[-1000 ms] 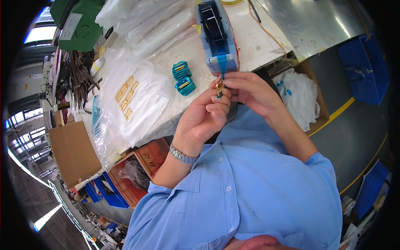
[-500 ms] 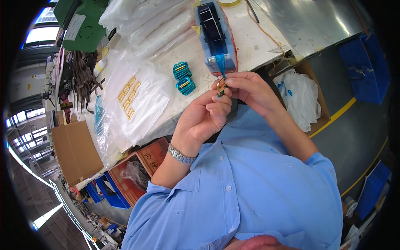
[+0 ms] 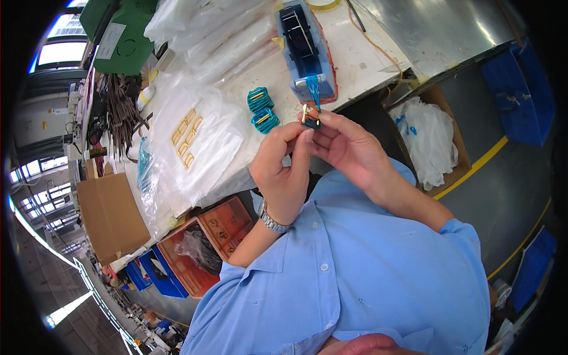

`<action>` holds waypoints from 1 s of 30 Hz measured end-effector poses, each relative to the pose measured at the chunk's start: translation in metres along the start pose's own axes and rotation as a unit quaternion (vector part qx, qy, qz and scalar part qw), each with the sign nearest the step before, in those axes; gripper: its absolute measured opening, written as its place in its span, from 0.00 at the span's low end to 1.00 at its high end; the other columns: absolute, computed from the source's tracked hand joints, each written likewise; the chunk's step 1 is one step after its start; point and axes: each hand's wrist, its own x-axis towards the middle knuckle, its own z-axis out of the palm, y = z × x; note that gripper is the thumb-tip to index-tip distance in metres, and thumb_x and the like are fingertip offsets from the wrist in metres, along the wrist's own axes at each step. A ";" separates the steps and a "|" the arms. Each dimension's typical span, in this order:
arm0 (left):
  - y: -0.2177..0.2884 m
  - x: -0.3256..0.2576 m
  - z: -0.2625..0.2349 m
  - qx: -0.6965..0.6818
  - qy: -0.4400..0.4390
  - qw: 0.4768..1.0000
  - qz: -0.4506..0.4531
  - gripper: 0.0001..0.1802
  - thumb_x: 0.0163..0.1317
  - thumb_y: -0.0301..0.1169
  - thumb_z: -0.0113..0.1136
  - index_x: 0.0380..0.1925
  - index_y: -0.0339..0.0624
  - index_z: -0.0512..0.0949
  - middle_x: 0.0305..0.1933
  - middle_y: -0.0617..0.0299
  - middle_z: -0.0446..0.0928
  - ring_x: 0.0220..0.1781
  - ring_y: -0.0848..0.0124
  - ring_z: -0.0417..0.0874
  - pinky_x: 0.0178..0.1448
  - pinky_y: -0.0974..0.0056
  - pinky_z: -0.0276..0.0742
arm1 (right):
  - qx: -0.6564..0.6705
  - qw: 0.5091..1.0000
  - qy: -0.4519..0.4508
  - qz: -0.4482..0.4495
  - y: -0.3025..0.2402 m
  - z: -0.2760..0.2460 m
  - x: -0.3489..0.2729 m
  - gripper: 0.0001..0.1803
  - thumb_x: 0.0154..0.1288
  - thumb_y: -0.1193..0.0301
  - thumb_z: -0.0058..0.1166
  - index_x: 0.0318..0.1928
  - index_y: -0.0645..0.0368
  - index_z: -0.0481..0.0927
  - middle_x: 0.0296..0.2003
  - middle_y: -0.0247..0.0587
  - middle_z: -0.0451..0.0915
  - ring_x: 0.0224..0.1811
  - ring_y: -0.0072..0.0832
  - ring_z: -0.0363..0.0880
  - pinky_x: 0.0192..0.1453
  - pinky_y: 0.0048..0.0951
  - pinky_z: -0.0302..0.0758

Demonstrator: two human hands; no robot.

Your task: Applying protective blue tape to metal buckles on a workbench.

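Note:
My left hand [image 3: 284,165] and my right hand [image 3: 349,148] meet in front of my chest, both pinching a small gold metal buckle [image 3: 310,116]. A strip of blue tape [image 3: 313,94] runs from the buckle up to the blue tape dispenser [image 3: 305,50] on the white table [image 3: 361,53]. Two buckles wrapped in teal tape [image 3: 262,109] lie on the table just left of my hands. Several bare gold buckles [image 3: 186,139] rest on clear plastic bags further left. A metal watch [image 3: 271,220] sits on my left wrist.
A pile of clear plastic bags [image 3: 201,26] covers the table's far side, beside a green box [image 3: 118,35]. A cardboard box with white bags [image 3: 429,139] stands on the floor at right, near blue bins [image 3: 520,89]. Orange trays [image 3: 207,242] and flat cardboard [image 3: 112,216] sit at left.
Both hands stay together at the dispenser's front edge, fingers shifting slightly on the buckle. The tape strip remains stretched from dispenser to buckle.

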 end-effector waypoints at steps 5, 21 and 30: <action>0.004 0.005 0.001 0.096 0.051 0.994 0.007 0.04 0.69 0.20 0.68 0.40 0.32 0.83 0.34 0.58 0.83 0.29 0.74 0.85 0.36 0.69 0.80 | 0.058 0.997 0.048 0.026 0.005 0.017 -0.009 0.16 0.80 0.65 0.58 0.60 0.59 0.84 0.52 0.35 0.88 0.56 0.23 0.84 0.69 0.30 0.77; 0.015 0.057 -0.008 0.142 -0.137 0.974 -0.109 0.12 0.71 0.29 0.63 0.30 0.32 0.79 0.21 0.65 0.73 0.23 0.80 0.70 0.29 0.68 0.67 | 0.167 0.980 0.073 0.075 0.018 -0.008 -0.010 0.13 0.81 0.64 0.56 0.57 0.55 0.82 0.57 0.35 0.85 0.64 0.28 0.80 0.71 0.38 0.76; 0.011 0.066 -0.017 0.104 -0.174 0.963 -0.180 0.13 0.72 0.30 0.62 0.29 0.33 0.77 0.21 0.71 0.68 0.25 0.84 0.65 0.29 0.70 0.61 | -0.180 0.984 -0.009 -0.004 -0.026 -0.027 0.018 0.17 0.80 0.67 0.58 0.61 0.63 0.84 0.47 0.31 0.86 0.42 0.16 0.81 0.48 0.21 0.81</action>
